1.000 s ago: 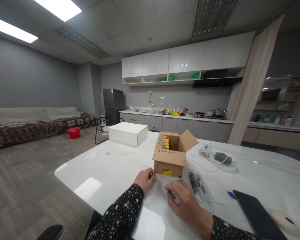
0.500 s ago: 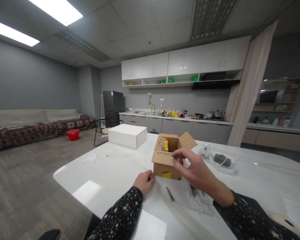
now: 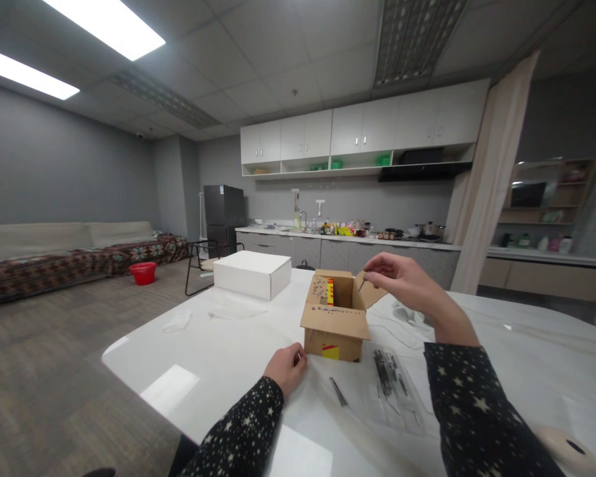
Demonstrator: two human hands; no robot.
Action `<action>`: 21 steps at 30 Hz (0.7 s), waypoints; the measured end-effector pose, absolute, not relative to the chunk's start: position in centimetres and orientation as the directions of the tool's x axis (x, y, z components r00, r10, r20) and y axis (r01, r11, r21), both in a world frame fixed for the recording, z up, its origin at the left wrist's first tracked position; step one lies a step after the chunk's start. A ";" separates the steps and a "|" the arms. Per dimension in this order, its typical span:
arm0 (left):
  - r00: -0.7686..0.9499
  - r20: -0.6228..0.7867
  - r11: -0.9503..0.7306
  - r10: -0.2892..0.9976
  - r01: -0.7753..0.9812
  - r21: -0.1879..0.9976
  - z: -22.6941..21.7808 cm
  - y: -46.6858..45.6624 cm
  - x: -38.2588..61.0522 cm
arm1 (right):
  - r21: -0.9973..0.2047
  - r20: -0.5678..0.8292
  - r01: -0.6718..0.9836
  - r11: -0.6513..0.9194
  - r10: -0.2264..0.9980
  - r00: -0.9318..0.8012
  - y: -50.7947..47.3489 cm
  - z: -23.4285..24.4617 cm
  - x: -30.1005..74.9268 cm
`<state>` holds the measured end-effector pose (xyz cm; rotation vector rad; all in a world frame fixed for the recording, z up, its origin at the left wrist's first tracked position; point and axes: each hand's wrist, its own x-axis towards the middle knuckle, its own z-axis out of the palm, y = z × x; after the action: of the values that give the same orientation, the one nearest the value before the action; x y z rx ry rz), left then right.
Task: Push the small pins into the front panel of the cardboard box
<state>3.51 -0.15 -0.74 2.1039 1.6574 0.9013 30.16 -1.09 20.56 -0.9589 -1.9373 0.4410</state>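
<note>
A small open cardboard box (image 3: 332, 324) stands on the white table, its flaps folded out. Rows of small round metal heads dot the left and front flaps. My right hand (image 3: 402, 281) is over the box's right flap, thumb and fingers pinched on a thin dark nail (image 3: 362, 285) that points down. By the box's front left corner, my left hand (image 3: 285, 368) rests on the table with its fingers curled; what they hold, if anything, is hidden. A clear plastic tray (image 3: 407, 414) with several dark thin metal pieces (image 3: 388, 374) lies in front, near a tapered metal piece (image 3: 338, 392).
A white closed box (image 3: 251, 275) sits at the table's far left. Behind the cardboard box are a white cable and device (image 3: 410, 315). A crumpled tissue (image 3: 177, 321) lies on the left, and a beige rounded object (image 3: 566, 450) at the near right.
My right hand has moved up and right, from the box's front flap to its right flap, and now shows a thin nail. The plastic tray is uncovered. My left hand has stayed put.
</note>
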 end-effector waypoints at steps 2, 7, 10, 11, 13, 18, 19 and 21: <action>0.130 0.282 -0.279 0.951 0.757 0.591 -0.8 -0.2 3.5 | -0.655 0.544 0.441 0.614 0.787 -0.290 -0.7 20.2 30.1; 0.131 0.287 -0.282 0.949 0.759 0.587 -0.9 -0.2 3.5 | -0.691 0.457 0.454 0.563 0.826 -0.329 0.3 18.7 29.5; 0.134 0.288 -0.286 0.948 0.755 0.590 -0.8 -0.2 3.6 | -0.689 0.437 0.470 0.551 0.834 -0.338 0.9 17.9 29.1; 0.135 0.288 -0.287 0.948 0.754 0.591 -0.8 -0.2 3.6 | -0.686 0.439 0.473 0.553 0.833 -0.336 1.0 17.7 29.0; 0.137 0.288 -0.289 0.948 0.751 0.594 -0.7 -0.3 3.6 | -0.678 0.450 0.478 0.558 0.830 -0.330 1.2 17.6 28.9; 0.134 0.289 -0.287 0.948 0.750 0.596 -0.5 -0.3 3.7 | -0.677 0.466 0.466 0.569 0.822 -0.327 1.6 17.4 29.1; 0.134 0.290 -0.289 0.948 0.748 0.597 -0.5 -0.3 3.7 | -0.676 0.471 0.465 0.572 0.820 -0.324 1.7 17.4 29.2; 0.136 0.295 -0.293 0.946 0.745 0.599 -0.5 -0.4 3.7 | -0.668 0.481 0.470 0.577 0.816 -0.320 1.9 17.3 29.4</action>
<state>3.71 -0.35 -0.52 2.1106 1.6423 0.9199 29.35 1.93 17.27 -1.0291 -1.9722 0.5244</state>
